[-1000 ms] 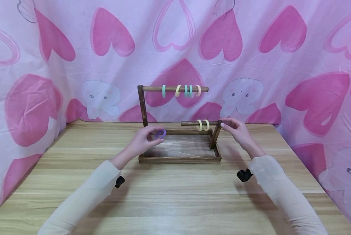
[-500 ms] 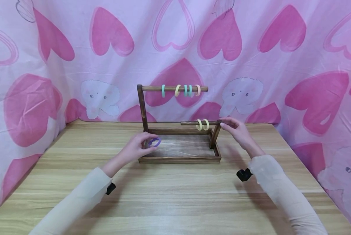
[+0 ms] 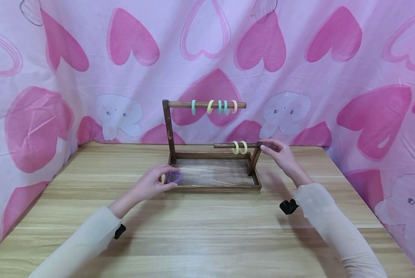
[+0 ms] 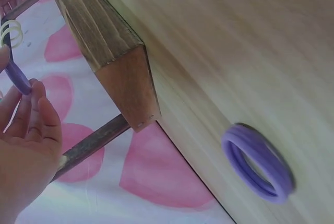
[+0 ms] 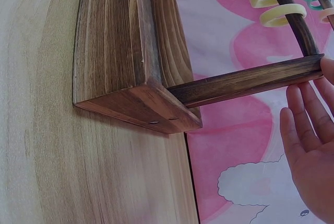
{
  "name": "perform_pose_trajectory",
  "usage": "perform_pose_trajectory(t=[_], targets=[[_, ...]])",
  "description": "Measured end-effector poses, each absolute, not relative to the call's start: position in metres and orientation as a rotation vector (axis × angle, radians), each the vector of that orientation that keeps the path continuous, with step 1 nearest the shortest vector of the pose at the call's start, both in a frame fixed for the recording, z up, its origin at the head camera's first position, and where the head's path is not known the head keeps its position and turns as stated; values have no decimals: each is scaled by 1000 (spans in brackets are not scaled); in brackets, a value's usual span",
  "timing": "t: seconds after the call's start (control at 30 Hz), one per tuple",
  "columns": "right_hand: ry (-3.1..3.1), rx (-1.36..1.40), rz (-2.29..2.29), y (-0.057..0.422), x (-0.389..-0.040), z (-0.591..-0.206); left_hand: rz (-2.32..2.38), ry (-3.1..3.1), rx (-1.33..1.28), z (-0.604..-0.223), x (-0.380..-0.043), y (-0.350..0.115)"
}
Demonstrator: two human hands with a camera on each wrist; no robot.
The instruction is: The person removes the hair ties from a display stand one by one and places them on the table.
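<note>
My left hand (image 3: pixel 152 180) pinches a purple hair tie (image 3: pixel 174 177) between thumb and fingers, over the left end of a dark wooden rack's tray (image 3: pixel 211 189). In the left wrist view, a thick purple hair tie (image 4: pixel 258 164) lies on the table; the left hand and arm hide it from the head view. My right hand (image 3: pixel 280 154) grips the top of the rack's short right post (image 3: pixel 254 161). Two pale yellow hair ties (image 3: pixel 243 147) hang on the lower bar beside it. The upper bar (image 3: pixel 202 104) carries several more in mint, yellow and pink.
The rack stands on a light wood table (image 3: pixel 207 231), towards its back edge. A pink curtain with hearts (image 3: pixel 261 42) hangs behind and along both sides. A tall post (image 3: pixel 169 131) rises at the rack's left end.
My left hand has moved left and towards me with the purple hair tie, from near the tall post to the tray's left front corner. The right hand stays on the short post.
</note>
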State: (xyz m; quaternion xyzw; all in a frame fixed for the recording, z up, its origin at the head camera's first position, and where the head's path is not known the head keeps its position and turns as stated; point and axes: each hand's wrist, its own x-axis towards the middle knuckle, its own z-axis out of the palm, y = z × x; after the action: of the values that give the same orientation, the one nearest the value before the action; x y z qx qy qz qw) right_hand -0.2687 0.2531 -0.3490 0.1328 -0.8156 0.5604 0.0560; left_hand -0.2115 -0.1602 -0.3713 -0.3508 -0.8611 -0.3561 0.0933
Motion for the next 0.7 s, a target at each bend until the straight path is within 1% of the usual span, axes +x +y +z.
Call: perform_pose_trajectory(t=[0.37,0.7], targets=[[-2485,392,1693,253,-269,-349,-979,-2605,-1110,-376,-202,-176],[-2486,380,1698,253,-268,-349,-923,-2729,-1106,-381,-194,-190]])
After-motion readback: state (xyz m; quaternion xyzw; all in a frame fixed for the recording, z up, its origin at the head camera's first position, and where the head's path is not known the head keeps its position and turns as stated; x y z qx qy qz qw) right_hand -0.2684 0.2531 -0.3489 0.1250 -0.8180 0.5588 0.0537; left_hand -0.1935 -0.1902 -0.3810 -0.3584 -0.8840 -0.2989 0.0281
